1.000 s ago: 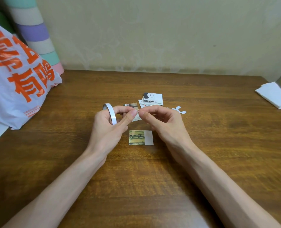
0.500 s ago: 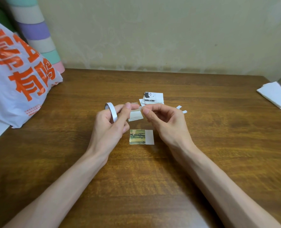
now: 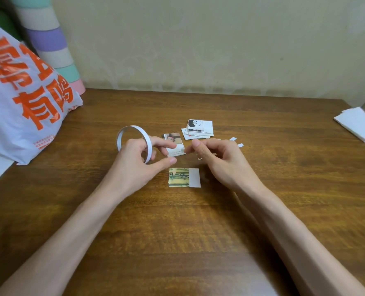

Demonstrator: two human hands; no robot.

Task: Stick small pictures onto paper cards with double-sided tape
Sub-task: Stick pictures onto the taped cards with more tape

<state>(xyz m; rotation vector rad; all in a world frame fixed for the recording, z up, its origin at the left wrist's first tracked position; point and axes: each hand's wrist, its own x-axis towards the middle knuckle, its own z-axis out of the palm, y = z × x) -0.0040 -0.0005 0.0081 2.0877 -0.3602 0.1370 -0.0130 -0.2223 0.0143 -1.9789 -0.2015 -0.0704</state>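
Near the frame's middle, the left hand (image 3: 134, 165) curls round a white tape ring (image 3: 147, 146). The right hand (image 3: 220, 163) has bent fingers; what they pinch I cannot tell. Just below lies a bamboo picture card (image 3: 183, 177). Upper left, a white bag (image 3: 17, 124) shows orange Chinese writing.

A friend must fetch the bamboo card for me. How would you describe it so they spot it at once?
On the wooden table, look between the left hand, holding the tape roll, and the right hand. The bamboo card lies there alone, nearer the person than the pile of cards. Only it shows green and yellow stalks beside a blank white strip.
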